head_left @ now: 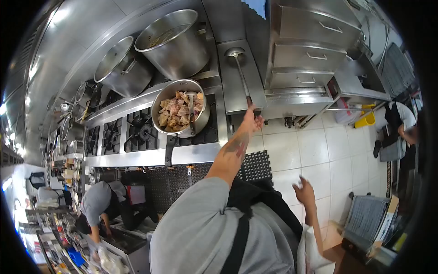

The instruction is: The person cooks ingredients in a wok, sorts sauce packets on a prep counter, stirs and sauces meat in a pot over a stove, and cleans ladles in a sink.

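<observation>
My left hand (255, 120) reaches forward to the end of a long ladle (242, 75) lying on a steel ledge (230, 93) beside the stove. One digit meets or nearly meets the dark handle end; the other fingers are loosely bent, apart from it. My right hand (305, 192) hangs over the floor, fingers apart and holding nothing. To the left of my outstretched arm, a pot (200, 124) of browned meat chunks (175, 112) sits on the stove. A dark-handled utensil (192, 119) rests in the meat. The pot's long handle (170, 148) sticks out over the stove edge.
Two tall stockpots (175, 55) (125, 73) stand at the back of the stove. Bare burners (141, 132) lie left of the meat pot. Steel drawers (310, 55) are ahead right. One person (102, 201) bends at lower left; another (399, 123) is far right.
</observation>
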The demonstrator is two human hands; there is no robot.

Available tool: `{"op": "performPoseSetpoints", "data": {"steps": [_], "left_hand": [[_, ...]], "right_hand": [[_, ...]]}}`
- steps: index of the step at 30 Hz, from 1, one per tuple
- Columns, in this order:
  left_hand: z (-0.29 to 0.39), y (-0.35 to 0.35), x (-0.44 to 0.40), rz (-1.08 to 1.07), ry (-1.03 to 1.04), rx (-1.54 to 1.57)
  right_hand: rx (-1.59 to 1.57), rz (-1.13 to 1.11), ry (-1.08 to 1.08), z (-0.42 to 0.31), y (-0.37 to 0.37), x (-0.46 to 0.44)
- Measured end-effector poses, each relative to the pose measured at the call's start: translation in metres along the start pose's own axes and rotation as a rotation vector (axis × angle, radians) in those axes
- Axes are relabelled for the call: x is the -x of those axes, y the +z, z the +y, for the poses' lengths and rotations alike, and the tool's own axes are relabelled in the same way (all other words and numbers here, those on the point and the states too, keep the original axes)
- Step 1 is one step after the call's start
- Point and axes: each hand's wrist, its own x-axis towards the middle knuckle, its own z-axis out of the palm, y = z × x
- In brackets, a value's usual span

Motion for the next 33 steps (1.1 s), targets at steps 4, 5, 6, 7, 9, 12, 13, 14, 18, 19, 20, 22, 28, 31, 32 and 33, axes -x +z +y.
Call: {"op": "performPoseSetpoints", "data": {"steps": [4,5,6,7,9,12,13,14,18,19,20,22,28,31,32,33], "left_hand": [[0.095,0.074,0.047,-0.113,0.194,-0.057],[0.118,0.089,0.057,-0.1,0.285,-0.012],[0.143,0.093,0.04,-0.103,0.337,-0.017],[0.172,0.101,0.019,-0.117,0.393,-0.027],[0.215,0.127,0.025,-0.204,0.384,0.101],[0.246,0.162,0.071,-0.095,0.402,0.032],[0.251,0.17,0.086,-0.028,0.409,0.033],[0.269,0.146,0.054,-0.259,0.527,0.011],[0.29,0.17,0.073,-0.564,0.69,0.078],[0.262,0.186,0.095,-0.433,0.754,0.051],[0.212,0.218,0.133,-0.152,0.827,0.133],[0.159,0.195,0.141,-0.487,0.948,0.009],[0.075,0.294,0.278,0.213,1.505,-0.175],[0.07,0.357,0.304,0.221,1.648,-0.235],[0.072,0.372,0.308,0.134,1.712,-0.198],[0.071,0.388,0.309,0.049,1.77,-0.161]], "right_hand": [[0.023,0.016,0.267,0.12,-0.03,0.086],[-0.002,0.008,0.321,0.14,-0.036,0.103],[0.018,-0.02,0.32,0.162,-0.035,0.118],[0.035,-0.037,0.318,0.18,-0.034,0.12],[-0.044,-0.105,0.294,0.193,-0.044,0.12],[-0.07,-0.186,0.394,0.229,-0.034,0.083],[-0.079,-0.208,0.345,0.223,-0.046,0.059],[-0.043,-0.236,0.264,0.222,-0.06,0.033],[0.066,-0.227,0.189,0.224,-0.14,-0.06],[0.112,-0.217,0.196,0.236,-0.158,-0.081],[0.083,-0.157,0.211,0.243,-0.183,-0.099],[0.043,-0.107,0.281,0.261,-0.237,-0.129],[0.105,-0.208,0.364,0.352,-0.327,-0.211],[0.073,-0.224,0.331,0.375,-0.343,-0.273],[0.067,-0.214,0.315,0.378,-0.349,-0.303],[0.044,-0.222,0.22,0.383,-0.354,-0.336]]}}
